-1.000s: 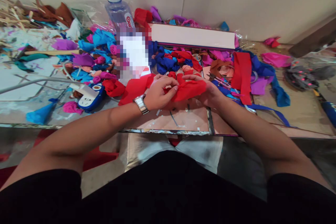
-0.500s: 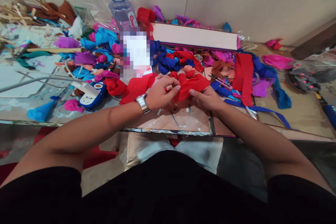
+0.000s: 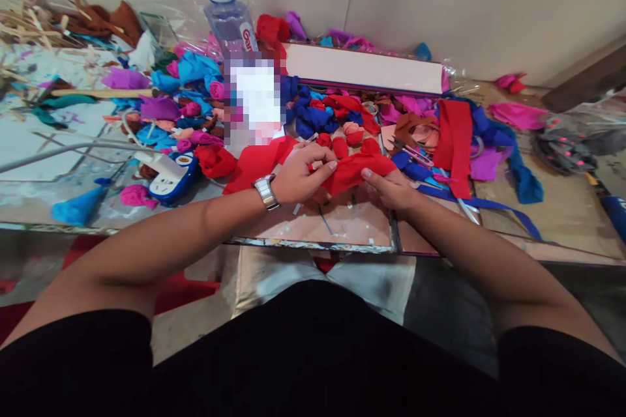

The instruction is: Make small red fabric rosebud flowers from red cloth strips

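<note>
A red crepe-like strip spans the gap between my two hands above the table's front part. My left hand, with a silver watch at the wrist, pinches the strip's left end between thumb and fingers. The strip's right end is held by my right hand, thumb on top and fingers partly hidden beneath. Another red piece lies left of my left hand and runs behind it. Small red rolled pieces and a peach one sit just beyond the strip.
A clear bottle stands at the back beside a long pale box. Blue-white power socket and cable lie left. Scissors, a red band and a blue ribbon lie right. Colourful crumpled pieces cover the middle.
My right hand has moved slightly to the right, and the red strip between my hands looks more stretched out. My left hand has hardly moved.
</note>
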`<action>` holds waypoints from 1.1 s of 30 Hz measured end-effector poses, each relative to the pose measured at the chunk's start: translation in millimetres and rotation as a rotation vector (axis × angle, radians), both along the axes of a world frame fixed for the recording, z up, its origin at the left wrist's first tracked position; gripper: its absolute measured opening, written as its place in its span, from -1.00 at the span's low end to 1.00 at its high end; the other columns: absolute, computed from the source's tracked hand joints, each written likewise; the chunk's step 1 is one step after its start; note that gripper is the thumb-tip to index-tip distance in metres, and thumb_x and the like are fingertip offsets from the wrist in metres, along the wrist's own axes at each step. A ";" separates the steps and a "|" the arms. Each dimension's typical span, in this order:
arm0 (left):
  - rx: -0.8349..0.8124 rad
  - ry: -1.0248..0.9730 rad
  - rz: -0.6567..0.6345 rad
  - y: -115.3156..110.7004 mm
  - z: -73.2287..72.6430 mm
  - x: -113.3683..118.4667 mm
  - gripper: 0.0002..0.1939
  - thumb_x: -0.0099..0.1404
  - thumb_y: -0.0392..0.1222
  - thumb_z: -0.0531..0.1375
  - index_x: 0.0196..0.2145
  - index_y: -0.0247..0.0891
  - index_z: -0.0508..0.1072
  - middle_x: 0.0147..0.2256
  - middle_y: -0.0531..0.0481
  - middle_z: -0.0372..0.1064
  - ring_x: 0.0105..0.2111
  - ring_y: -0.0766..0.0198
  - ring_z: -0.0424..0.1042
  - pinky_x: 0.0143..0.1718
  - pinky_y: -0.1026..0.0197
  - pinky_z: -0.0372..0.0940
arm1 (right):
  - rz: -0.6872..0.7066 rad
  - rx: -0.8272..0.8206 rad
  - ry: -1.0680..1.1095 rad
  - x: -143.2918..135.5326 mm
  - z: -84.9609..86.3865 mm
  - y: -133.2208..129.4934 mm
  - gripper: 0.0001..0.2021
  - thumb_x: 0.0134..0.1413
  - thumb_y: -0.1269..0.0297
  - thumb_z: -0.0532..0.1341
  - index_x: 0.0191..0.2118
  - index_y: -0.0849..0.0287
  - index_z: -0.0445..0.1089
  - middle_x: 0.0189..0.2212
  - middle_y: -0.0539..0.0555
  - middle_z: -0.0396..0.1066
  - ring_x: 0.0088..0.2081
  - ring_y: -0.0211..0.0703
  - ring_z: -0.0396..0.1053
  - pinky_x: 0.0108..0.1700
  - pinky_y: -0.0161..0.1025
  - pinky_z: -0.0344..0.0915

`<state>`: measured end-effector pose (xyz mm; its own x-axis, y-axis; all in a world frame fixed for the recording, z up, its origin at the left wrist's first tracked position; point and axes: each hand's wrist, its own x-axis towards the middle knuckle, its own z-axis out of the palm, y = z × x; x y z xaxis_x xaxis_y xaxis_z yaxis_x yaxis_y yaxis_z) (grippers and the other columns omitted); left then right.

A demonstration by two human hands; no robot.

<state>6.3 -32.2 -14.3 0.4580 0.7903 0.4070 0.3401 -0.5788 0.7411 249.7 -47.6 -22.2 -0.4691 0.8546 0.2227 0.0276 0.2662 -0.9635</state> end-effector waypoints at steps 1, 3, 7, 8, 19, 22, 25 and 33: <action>-0.005 -0.006 -0.007 0.1 0.6 0.1 -0.62 0.49 0.12 0.10 -0.33 -0.20 0.47 -0.38 -0.01 0.49 -0.33 0.20 0.40 -0.14 0.06 0.32 | 0.003 0.010 0.015 -0.3 0.8 -0.4 -0.52 0.30 -0.29 0.28 -0.17 0.04 0.68 -0.20 0.09 0.67 -0.09 0.01 0.60 0.19 -0.05 0.49; -0.012 -0.015 -0.023 0.1 1.3 0.0 -0.62 0.48 0.12 0.11 -0.34 -0.20 0.47 -0.38 -0.01 0.49 -0.33 0.20 0.40 -0.13 0.06 0.32 | 0.024 0.036 0.037 0.7 1.1 -0.2 -0.53 0.32 -0.27 0.27 -0.18 0.05 0.68 -0.21 0.09 0.67 -0.08 0.01 0.61 0.18 -0.05 0.49; -0.021 -0.033 -0.044 0.1 0.2 -1.1 -0.63 0.47 0.10 0.13 -0.35 -0.20 0.47 -0.38 0.00 0.49 -0.34 0.21 0.38 -0.13 0.06 0.31 | 0.074 0.084 0.003 7.1 -4.4 2.6 -0.52 0.28 -0.28 0.30 -0.19 0.07 0.66 -0.27 0.09 0.65 -0.18 -0.03 0.58 0.05 -0.08 0.51; -0.025 -0.035 -0.045 0.2 -0.3 -1.3 -0.64 0.47 0.10 0.13 -0.35 -0.20 0.48 -0.38 0.00 0.49 -0.35 0.21 0.38 -0.13 0.07 0.30 | 0.056 0.092 -0.006 8.7 -6.9 3.4 -0.52 0.25 -0.28 0.32 -0.18 0.08 0.65 -0.27 0.08 0.65 -0.20 -0.04 0.57 0.03 -0.09 0.51; -0.046 -0.066 -0.061 3.1 -3.2 -2.1 -0.62 0.48 0.12 0.12 -0.35 -0.20 0.47 -0.39 0.00 0.44 -0.36 0.22 0.35 -0.19 0.09 0.31 | -0.058 -0.030 0.076 1.4 -4.7 -1.0 -0.56 0.17 -0.28 0.37 -0.26 0.01 0.68 -0.36 0.07 0.62 -0.29 -0.02 0.54 -0.13 -0.09 0.54; -0.068 -0.096 -0.077 4.5 -6.5 -3.2 -0.58 0.50 0.16 0.10 -0.33 -0.20 0.47 -0.39 0.00 0.42 -0.36 0.21 0.36 -0.21 0.09 0.30 | -0.126 -0.077 0.138 1.2 -8.9 2.1 -0.62 0.09 -0.22 0.44 -0.30 0.01 0.66 -0.35 0.05 0.62 -0.22 0.01 0.57 0.00 -0.05 0.55; -0.076 -0.085 -0.063 6.6 -10.1 -3.6 -0.51 0.55 0.22 0.03 -0.28 -0.20 0.50 -0.34 -0.04 0.47 -0.31 0.17 0.41 -0.18 0.07 0.33 | -0.162 -0.181 0.230 -0.9 -11.6 6.3 -0.62 0.01 -0.21 0.46 -0.32 0.01 0.61 -0.38 0.05 0.59 -0.23 0.05 0.58 -0.11 -0.05 0.57; 0.036 0.102 0.155 7.3 -9.2 -3.5 -0.50 0.62 0.07 -0.12 -0.06 -0.18 0.56 -0.02 -0.13 0.61 -0.02 0.04 0.49 0.17 -0.11 0.21 | -0.413 -0.270 0.590 -2.1 6.1 21.5 -0.75 -0.10 0.04 0.43 -0.28 -0.03 0.50 -0.23 -0.05 0.66 0.09 0.09 0.61 0.05 -0.01 0.62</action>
